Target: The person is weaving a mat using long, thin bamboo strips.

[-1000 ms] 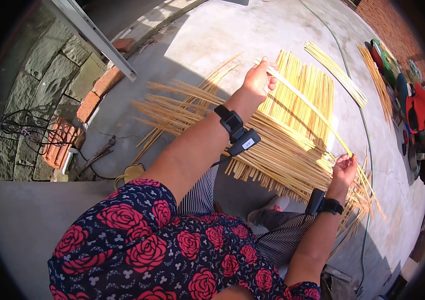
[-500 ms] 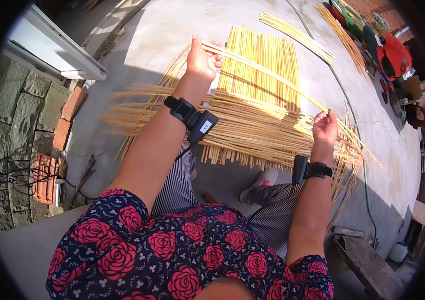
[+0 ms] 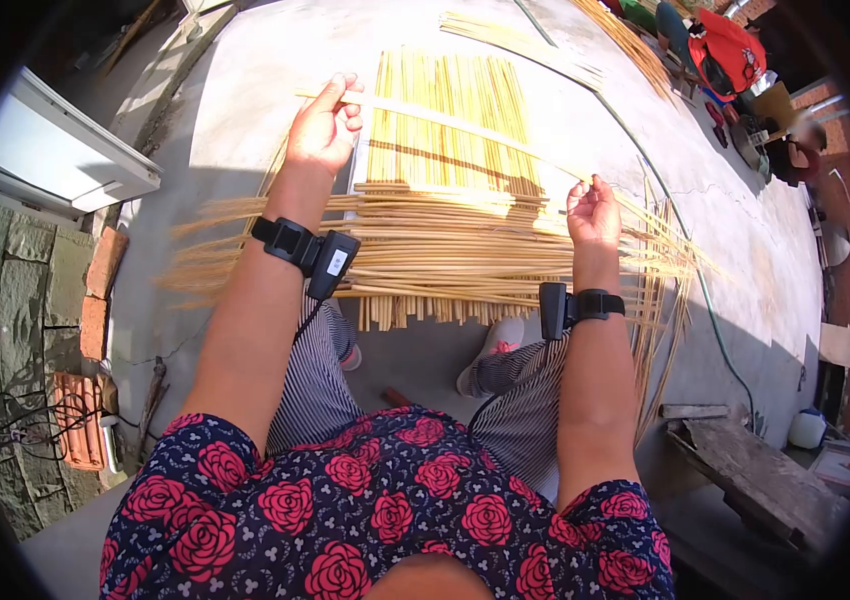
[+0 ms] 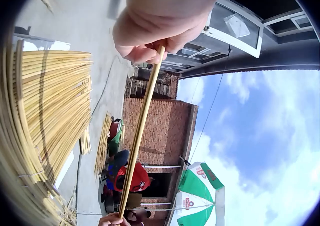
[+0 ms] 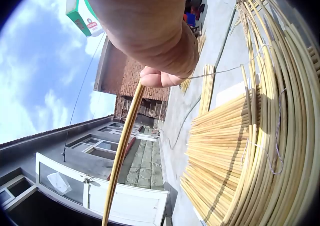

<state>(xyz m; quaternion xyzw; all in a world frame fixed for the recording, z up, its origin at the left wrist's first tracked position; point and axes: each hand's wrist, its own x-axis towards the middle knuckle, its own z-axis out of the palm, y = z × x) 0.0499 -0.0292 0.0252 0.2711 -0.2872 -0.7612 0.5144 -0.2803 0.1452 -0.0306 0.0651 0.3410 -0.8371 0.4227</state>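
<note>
My left hand (image 3: 321, 135) and right hand (image 3: 594, 212) pinch a few long pale stalks (image 3: 465, 124) near their two ends, stretched in the air between them. Below, in the head view, a row of stalks (image 3: 445, 110) lies lengthwise, with a thick layer of stalks (image 3: 455, 245) across its near part. Feathery tips (image 3: 207, 235) stick out at the left. In the left wrist view the held stalks (image 4: 140, 141) run down from my left fingers. Thin string (image 5: 278, 136) shows around the crosswise stalks in the right wrist view.
A smaller bundle of stalks (image 3: 520, 45) lies farther back beside a green hose (image 3: 645, 150). Red and green items (image 3: 725, 50) stand at the upper right. A weathered board (image 3: 755, 475) is at the lower right, and bricks (image 3: 95, 325) edge the stone wall at the left.
The head view has swung, so the hands and stalks appear farther left. The held stalks now lie closer to level between the hands; both hands keep their pinch.
</note>
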